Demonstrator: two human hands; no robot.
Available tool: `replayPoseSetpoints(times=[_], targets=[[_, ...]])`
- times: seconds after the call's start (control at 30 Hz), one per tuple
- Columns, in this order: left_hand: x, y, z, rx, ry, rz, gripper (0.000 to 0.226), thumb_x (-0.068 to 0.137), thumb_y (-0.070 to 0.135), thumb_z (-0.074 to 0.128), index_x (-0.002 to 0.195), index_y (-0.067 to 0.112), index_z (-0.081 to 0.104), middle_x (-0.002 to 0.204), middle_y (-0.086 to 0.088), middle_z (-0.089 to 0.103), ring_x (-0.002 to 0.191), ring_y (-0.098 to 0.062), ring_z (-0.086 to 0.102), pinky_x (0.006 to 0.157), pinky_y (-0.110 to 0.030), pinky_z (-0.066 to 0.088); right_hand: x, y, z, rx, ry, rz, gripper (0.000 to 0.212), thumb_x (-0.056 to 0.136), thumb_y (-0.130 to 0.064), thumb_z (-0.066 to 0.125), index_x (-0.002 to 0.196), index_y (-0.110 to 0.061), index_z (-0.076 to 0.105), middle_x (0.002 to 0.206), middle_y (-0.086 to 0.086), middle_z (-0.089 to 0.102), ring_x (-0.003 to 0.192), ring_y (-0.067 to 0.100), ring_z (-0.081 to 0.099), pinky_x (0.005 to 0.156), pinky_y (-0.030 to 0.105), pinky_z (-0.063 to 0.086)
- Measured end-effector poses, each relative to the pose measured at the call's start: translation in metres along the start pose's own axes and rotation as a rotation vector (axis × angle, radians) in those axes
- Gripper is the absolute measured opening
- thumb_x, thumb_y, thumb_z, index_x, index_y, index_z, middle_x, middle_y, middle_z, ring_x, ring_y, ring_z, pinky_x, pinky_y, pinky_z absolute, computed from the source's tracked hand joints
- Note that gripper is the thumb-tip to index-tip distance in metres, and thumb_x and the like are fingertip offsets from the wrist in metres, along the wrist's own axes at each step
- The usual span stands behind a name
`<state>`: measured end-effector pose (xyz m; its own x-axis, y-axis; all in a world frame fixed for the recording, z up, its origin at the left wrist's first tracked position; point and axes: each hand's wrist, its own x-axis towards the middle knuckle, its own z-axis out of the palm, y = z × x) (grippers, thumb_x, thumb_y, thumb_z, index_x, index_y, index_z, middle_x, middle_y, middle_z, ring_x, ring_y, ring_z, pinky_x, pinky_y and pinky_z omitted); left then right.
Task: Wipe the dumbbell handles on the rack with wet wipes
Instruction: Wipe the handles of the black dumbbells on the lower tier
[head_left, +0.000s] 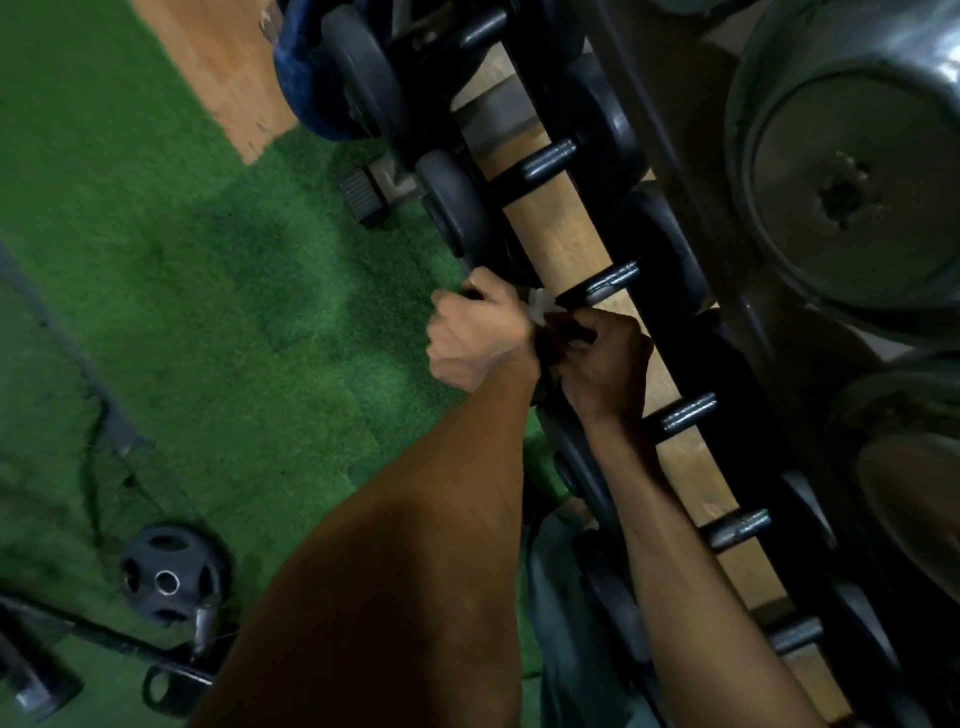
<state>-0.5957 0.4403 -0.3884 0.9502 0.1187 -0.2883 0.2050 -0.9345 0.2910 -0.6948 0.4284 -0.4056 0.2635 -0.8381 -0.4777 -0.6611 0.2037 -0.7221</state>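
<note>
Head view, looking steeply down along the dumbbell rack (566, 244), which runs diagonally from upper middle to lower right. Dark dumbbells sit in a row across its wooden rails, handles bridging the gap.

Both hands meet at one dumbbell handle (605, 286) near the middle of the row. Left hand (475, 332): fingers curled into a fist at the near end of that dumbbell, seemingly gripping its head or the rack edge; blur leaves which one unclear. Right hand (605, 364): fingers bunched and curled over the handle's near part. A scrap of white wet wipe (543, 306) pokes out between the two hands, touching the handle; the right hand's fingers appear pinched on it.

Neighbouring handles lie bare above and below. Large chrome weights (847, 192) fill the upper right. Green turf floor (182, 260) on the left, with a black weight plate (169, 574) lying on it beside a bar.
</note>
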Motion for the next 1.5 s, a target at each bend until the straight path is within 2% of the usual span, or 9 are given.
replayPoseSetpoints(times=[0.27,0.4,0.6,0.7,0.87,1.0,1.2,1.37,1.5], targets=[[0.000,0.000,0.001,-0.010,0.019,0.004,0.045,0.096,0.045,0.047,0.103,0.005,0.067,0.101,-0.019,0.072,0.096,-0.042,0.068,0.077,-0.042,0.047,0.009,-0.005,0.016,0.146,0.512,0.152,0.014,0.081,-0.021,0.079,0.086,-0.010,0.074,0.079,-0.002,0.072,0.074,0.006,0.067,0.070,0.012,0.049],[0.001,-0.001,0.000,0.002,-0.008,0.010,0.045,0.098,0.045,0.045,0.105,0.006,0.067,0.103,-0.018,0.072,0.097,-0.041,0.068,0.071,-0.037,0.034,0.049,-0.001,0.013,0.588,0.672,0.544,0.018,0.080,-0.014,0.076,0.096,-0.007,0.070,0.092,0.010,0.077,0.084,0.023,0.076,0.072,0.029,0.061],[0.000,-0.001,-0.001,-0.012,0.003,0.011,0.043,0.097,0.043,0.047,0.101,0.006,0.067,0.099,-0.019,0.072,0.093,-0.042,0.068,0.070,-0.038,0.038,0.058,-0.001,0.001,0.880,0.401,0.676,0.010,0.080,-0.012,0.064,0.073,-0.017,0.058,0.073,0.001,0.063,0.070,0.018,0.065,0.065,0.031,0.054],[0.001,0.000,0.000,-0.005,-0.002,0.004,0.043,0.097,0.043,0.046,0.102,0.006,0.066,0.100,-0.019,0.072,0.094,-0.042,0.068,0.074,-0.041,0.045,0.049,0.006,0.001,1.100,0.314,0.688,0.013,0.081,-0.020,0.061,0.090,-0.011,0.064,0.074,0.003,0.066,0.063,0.017,0.064,0.061,0.026,0.050],[0.000,0.000,0.000,-0.021,-0.003,0.013,0.043,0.096,0.042,0.045,0.103,0.005,0.067,0.100,-0.019,0.072,0.093,-0.042,0.068,0.073,-0.039,0.042,0.031,0.006,0.007,0.773,0.011,0.722,0.022,0.087,0.002,0.054,0.070,-0.012,0.058,0.044,-0.004,0.051,0.041,0.011,0.045,0.045,0.025,0.036],[0.001,-0.001,0.000,-0.016,-0.002,0.014,0.043,0.096,0.042,0.045,0.104,0.005,0.067,0.100,-0.019,0.072,0.093,-0.041,0.068,0.072,-0.039,0.042,0.022,0.000,0.013,0.527,-0.116,0.632,0.020,0.088,0.006,0.060,0.084,-0.007,0.074,0.064,0.003,0.069,0.053,0.015,0.061,0.051,0.027,0.047],[0.000,-0.003,0.002,-0.023,0.027,0.019,0.041,0.096,0.040,0.047,0.101,0.004,0.067,0.097,-0.019,0.072,0.090,-0.042,0.068,0.069,-0.037,0.030,0.018,0.009,0.017,0.311,0.004,0.572,0.005,0.086,-0.004,0.073,0.083,-0.006,0.077,0.082,0.011,0.070,0.076,0.026,0.065,0.061,0.031,0.047],[0.002,-0.003,0.005,-0.022,0.049,0.025,0.044,0.098,0.042,0.045,0.101,0.004,0.068,0.094,-0.020,0.072,0.089,-0.043,0.068,0.068,-0.040,0.041,0.015,-0.001,0.026,0.277,0.483,0.414,0.028,0.070,-0.042,0.079,0.088,-0.021,0.083,0.084,-0.003,0.076,0.083,0.017,0.071,0.075,0.028,0.057],[0.002,-0.003,0.008,-0.017,0.046,0.034,0.046,0.099,0.042,0.044,0.102,0.004,0.068,0.095,-0.020,0.072,0.089,-0.043,0.068,0.067,-0.039,0.035,0.035,-0.003,0.027,0.359,0.664,0.383,0.024,0.077,-0.030,0.086,0.096,-0.015,0.083,0.076,-0.010,0.073,0.073,0.009,0.071,0.072,0.019,0.056]])
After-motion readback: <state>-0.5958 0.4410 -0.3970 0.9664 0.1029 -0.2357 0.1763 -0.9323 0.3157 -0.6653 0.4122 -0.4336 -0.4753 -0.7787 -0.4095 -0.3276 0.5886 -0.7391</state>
